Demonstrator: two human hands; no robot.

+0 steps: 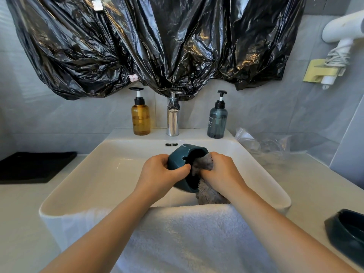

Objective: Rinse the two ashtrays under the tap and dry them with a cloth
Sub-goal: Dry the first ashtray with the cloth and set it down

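Observation:
Over the white sink (pixel 82 174) my left hand (pixel 159 172) grips a dark teal ashtray (pixel 184 156), tilted on its side with its opening facing right. My right hand (pixel 222 170) is closed on a grey cloth (pixel 204 164) that is pushed into the ashtray's bowl, with the rest of the cloth hanging below my wrist. A second dark ashtray (pixel 346 231) sits upright on the counter at the right edge. The chrome tap (pixel 173 119) stands behind the basin; no water is visible.
A white towel (pixel 187 237) drapes over the sink's front rim. An amber pump bottle (pixel 140 115) and a dark grey-blue pump bottle (pixel 217 119) flank the tap. A black mat (pixel 33 166) lies on the left counter, clear plastic wrap (pixel 262 144) at the right. Black plastic sheeting (pixel 147 46) hangs above.

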